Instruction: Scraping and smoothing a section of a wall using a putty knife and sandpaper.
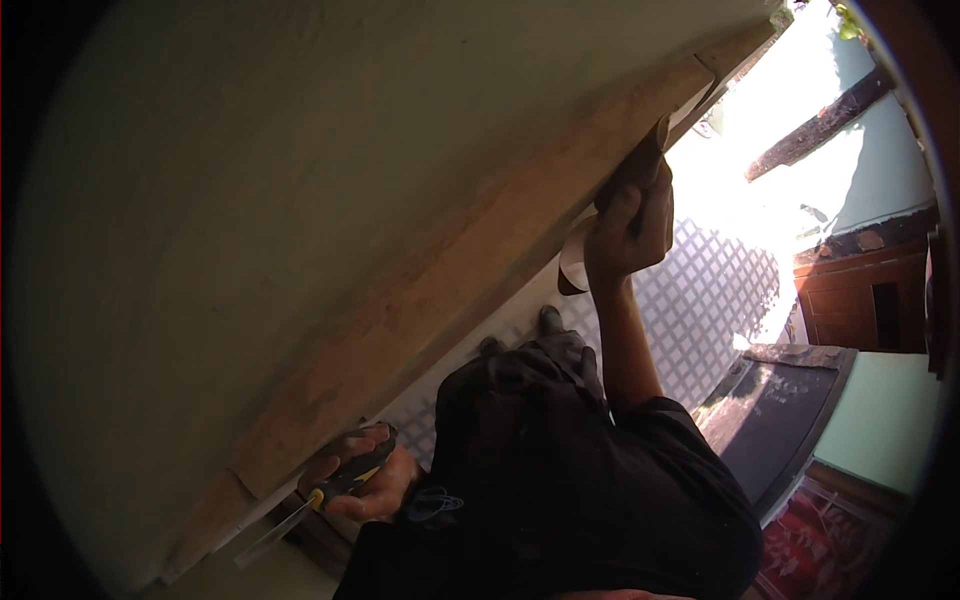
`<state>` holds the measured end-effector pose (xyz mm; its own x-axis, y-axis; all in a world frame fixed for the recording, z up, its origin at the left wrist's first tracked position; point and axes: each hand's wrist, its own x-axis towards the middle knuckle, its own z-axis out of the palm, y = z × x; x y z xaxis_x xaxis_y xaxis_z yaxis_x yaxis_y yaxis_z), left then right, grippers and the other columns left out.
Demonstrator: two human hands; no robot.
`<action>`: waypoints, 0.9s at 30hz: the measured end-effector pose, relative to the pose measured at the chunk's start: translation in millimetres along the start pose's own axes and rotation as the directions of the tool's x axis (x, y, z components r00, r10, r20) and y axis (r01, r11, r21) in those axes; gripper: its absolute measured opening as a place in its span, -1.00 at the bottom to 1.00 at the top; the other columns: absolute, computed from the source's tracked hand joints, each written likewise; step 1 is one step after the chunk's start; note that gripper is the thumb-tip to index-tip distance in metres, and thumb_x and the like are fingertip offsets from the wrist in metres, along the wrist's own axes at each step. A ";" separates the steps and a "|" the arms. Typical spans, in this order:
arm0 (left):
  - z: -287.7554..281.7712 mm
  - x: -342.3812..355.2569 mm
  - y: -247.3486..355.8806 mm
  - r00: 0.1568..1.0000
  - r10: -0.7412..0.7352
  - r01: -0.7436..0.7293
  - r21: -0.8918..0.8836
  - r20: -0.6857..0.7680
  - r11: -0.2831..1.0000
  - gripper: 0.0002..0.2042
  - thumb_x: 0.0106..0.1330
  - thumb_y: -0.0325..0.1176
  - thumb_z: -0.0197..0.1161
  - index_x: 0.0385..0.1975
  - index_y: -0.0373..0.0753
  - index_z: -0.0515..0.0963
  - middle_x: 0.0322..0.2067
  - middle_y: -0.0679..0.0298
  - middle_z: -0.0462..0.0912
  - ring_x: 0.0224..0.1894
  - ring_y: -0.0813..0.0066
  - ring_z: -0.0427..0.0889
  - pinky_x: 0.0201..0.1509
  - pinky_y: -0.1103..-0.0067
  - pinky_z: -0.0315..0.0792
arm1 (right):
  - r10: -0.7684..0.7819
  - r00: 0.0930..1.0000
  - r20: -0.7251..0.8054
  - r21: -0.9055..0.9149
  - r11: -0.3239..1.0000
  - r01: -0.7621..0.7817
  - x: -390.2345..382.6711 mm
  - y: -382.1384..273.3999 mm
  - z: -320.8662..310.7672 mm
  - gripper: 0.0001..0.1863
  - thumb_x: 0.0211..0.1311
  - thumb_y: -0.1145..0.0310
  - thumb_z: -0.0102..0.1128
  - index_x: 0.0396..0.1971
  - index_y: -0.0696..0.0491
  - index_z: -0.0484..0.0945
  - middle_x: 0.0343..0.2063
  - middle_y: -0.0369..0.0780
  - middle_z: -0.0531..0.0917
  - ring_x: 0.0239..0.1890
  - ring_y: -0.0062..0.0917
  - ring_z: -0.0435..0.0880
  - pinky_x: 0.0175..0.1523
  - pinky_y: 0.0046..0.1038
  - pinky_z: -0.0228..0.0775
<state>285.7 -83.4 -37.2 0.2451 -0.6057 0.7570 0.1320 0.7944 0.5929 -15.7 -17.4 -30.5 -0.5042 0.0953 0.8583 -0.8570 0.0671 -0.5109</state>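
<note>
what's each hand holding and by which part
The left hand grips a screwdriver-like tool by its black-and-yellow handle. The right hand holds what looks like a bent flexible sheet between its ends; its exact kind cannot be told.

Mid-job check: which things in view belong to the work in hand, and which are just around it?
In use:
black-and-yellow-handled tool, in the left hand
curled sheet, in the right hand
tan edging strip, beside both hands

Just around:
lattice-patterned floor
brown panelling
red patterned surface

Left hand [392,484] low, curled; right hand [632,232] raised, clenched.
</note>
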 end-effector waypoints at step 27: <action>63.2 21.3 14.5 0.802 0.549 -0.584 0.503 0.236 0.637 -0.65 0.44 -0.17 -0.20 -0.49 -0.22 0.42 -0.28 0.01 0.66 -0.10 0.08 0.62 0.40 0.17 0.09 | 0.428 0.884 -0.185 0.299 0.882 -0.365 71.9 101.3 -3.9 -0.61 0.20 0.52 0.35 0.05 0.22 0.62 -0.26 -0.07 0.75 -0.33 -0.47 0.75 -0.20 -0.46 0.57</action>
<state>232.2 -87.7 4.9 0.0426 -0.0606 0.9973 -0.5420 0.8371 0.0740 -138.3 0.1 -20.7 -0.7934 0.2967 0.5315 -0.6037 -0.2722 -0.7493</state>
